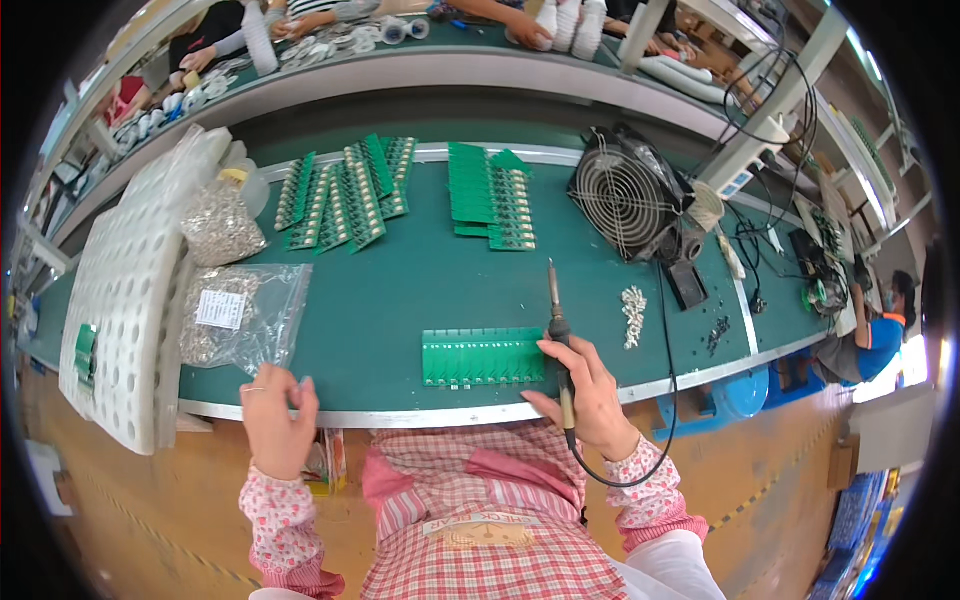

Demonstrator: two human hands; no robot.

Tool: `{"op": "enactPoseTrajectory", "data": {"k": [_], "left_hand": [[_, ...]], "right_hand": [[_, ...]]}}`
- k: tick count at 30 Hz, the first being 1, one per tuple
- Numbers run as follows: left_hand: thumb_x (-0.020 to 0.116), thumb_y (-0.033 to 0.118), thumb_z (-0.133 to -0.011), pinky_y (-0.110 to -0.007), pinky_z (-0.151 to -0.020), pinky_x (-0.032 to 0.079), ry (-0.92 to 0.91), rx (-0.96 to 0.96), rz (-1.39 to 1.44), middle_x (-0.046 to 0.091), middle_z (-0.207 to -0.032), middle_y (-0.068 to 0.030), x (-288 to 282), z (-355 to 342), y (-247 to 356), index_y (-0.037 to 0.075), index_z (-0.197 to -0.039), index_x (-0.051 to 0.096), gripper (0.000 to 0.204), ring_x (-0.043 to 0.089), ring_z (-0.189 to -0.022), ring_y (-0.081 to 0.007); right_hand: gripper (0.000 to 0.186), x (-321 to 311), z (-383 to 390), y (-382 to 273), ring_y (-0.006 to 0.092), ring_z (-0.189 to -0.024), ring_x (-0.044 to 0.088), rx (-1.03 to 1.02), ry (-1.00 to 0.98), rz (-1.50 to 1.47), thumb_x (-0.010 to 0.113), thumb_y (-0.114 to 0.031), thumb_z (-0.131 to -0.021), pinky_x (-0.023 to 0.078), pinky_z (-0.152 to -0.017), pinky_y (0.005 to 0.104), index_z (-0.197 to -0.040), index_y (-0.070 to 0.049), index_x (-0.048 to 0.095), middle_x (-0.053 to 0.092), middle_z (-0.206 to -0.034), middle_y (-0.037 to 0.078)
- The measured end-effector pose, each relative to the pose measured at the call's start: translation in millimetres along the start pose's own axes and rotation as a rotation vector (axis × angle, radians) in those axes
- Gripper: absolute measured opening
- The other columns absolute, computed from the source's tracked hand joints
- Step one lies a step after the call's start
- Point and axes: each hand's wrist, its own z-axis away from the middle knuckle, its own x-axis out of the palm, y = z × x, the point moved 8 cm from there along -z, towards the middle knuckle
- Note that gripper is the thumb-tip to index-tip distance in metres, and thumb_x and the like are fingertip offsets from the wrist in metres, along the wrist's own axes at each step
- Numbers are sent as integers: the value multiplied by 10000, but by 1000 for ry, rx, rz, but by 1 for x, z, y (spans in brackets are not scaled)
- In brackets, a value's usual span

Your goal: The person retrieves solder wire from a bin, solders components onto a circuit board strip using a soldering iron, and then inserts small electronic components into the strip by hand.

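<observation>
A green worktop [370, 300] with pale metal edging [350, 416] stretched across the scene. Near its middle, close to the near edge, the green circuit panel [470, 358] lay flat. The right hand [590, 395] grasped a soldering iron [558, 325] just right of the panel, its tip directed toward the far side and its black cable looping near and right. The left hand [280, 420] was at the near edge beside a clear bag of small parts [268, 315], fingers loosely curled; whether it pinched the bag could not be told.

Farther left stood a fuller parts bag [222, 222], next to a white foam tray [130, 300] with rows of round holes. Two groups of green boards, one left [350, 195] and one right [485, 200], lay toward the far edge. On the right were a black fan [622, 195] with a wire grille, a heap of shiny pieces [633, 317] and scattered dark bits [718, 335].

Beyond the far edge, co-workers' hands [527, 30] showed at another bench [420, 70]. A person in blue [882, 350] was at far right, blue stools [740, 397] stood nearer, and striped tape crossed the tan floor [205, 490].
</observation>
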Motion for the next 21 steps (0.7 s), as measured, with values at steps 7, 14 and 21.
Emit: {"op": "enactPoseTrajectory", "data": {"k": [7,14,21], "left_hand": [[691,123,-682,-469,-832,386,-61,541,106,519,-780,-82,51,4,149,67,-785,525,203,558,-795,-272],[701,151,-713,-408,-834,401,-180,747,210,499,-799,-56,56,-10,173,80,-859,512,249,559,-786,-223],[698,182,-774,-380,-798,421,-295,931,331,504,-772,-45,56,-33,190,98,-832,523,203,559,-740,-212]], "right_hand": [[364,17,-5,-47,302,-845,604,-93,-109,53,784,-220,-756,507,-714,392,-1101,-180,675,588,-1005,129],[280,2,-4,-44,297,-793,596,26,41,2,798,-156,-724,499,-650,390,-979,-144,683,562,-929,123],[252,-15,-8,-40,303,-779,589,-5,64,-91,806,-42,-687,491,-629,371,-882,-86,653,554,-903,138]]}}
